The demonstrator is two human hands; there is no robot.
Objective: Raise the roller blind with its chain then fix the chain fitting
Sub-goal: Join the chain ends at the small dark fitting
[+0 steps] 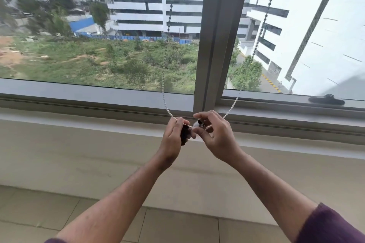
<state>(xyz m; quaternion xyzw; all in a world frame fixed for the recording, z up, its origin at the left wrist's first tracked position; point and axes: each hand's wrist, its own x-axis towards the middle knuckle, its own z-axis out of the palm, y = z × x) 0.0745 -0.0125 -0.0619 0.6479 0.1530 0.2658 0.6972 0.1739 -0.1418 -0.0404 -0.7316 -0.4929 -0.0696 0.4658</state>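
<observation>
A white bead chain (165,102) hangs in a loop from above the frame, two strands running down in front of the window. Its bottom meets between my hands, just below the sill. My left hand (173,136) pinches the left strand and also holds a small black object (184,134) in its palm. My right hand (214,134) grips a small white chain fitting (197,123) on the right strand, thumb and forefinger closed on it. The roller blind itself is out of view above.
A grey window frame with a vertical mullion (215,45) stands right behind the chain. A black window handle (326,100) lies on the lower frame at the right. Below are a beige wall ledge (98,144) and a tiled floor (59,213).
</observation>
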